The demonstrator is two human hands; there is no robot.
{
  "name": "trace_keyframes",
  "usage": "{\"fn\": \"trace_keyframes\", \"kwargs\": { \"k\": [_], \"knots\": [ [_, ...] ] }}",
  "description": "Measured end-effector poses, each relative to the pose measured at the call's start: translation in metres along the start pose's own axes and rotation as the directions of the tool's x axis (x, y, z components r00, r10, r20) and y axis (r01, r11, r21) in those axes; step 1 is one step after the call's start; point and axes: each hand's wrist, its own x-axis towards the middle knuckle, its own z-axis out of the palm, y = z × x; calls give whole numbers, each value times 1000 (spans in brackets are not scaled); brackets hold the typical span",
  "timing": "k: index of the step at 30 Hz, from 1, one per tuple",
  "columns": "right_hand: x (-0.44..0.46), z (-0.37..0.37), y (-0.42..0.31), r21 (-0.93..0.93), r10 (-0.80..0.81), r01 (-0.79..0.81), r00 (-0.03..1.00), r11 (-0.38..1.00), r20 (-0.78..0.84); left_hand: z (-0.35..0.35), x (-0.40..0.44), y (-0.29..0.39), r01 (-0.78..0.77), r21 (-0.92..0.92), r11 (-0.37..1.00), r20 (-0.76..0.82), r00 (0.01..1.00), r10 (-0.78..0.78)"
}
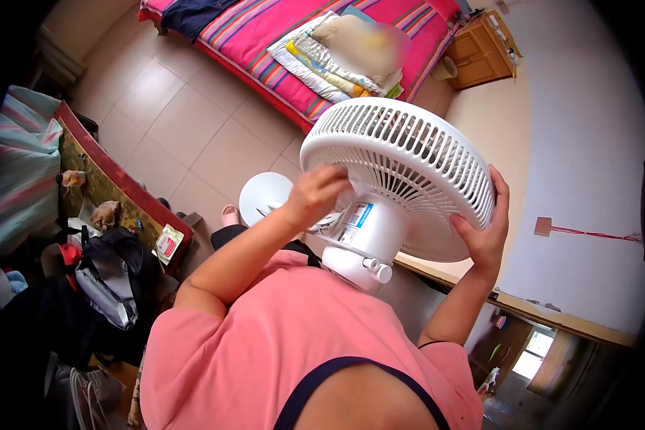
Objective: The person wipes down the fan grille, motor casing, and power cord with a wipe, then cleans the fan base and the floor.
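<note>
A white electric fan (398, 154) stands tilted in front of my chest, its slotted grille turned up and away. My right hand (484, 226) grips the grille's outer rim on the right, thumb on the back and fingers round the edge. My left hand (319, 193) is closed in a pinch against the rear of the grille, beside the motor housing (376, 233); what its fingers hold is hidden. The housing carries a blue and white label (356, 221) and a knob (380, 270). Below my left forearm, the round white base (265, 197) shows near the floor.
A bed (244, 43) with a pink striped cover and folded quilts (330, 61) lies ahead. To the left, a sofa-like seat (115, 190) bears bags, including a black backpack (115, 269). A wooden cabinet (480, 54) stands by the right wall.
</note>
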Motion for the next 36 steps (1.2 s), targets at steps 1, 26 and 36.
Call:
{"fn": "trace_keyframes", "kwargs": {
  "k": [1,26,36],
  "knots": [
    [0,0,0,-1,1,-1,1000,1000,7,-5,8,-3,22,4,1000,-110,994,-22],
    [-3,3,-4,23,3,-3,1000,1000,-5,3,6,7,20,-34,999,-37,999,-21],
    [-2,2,-3,4,-1,1,1000,1000,-16,-20,-9,-24,296,42,954,-146,947,-288]
  ]
}}
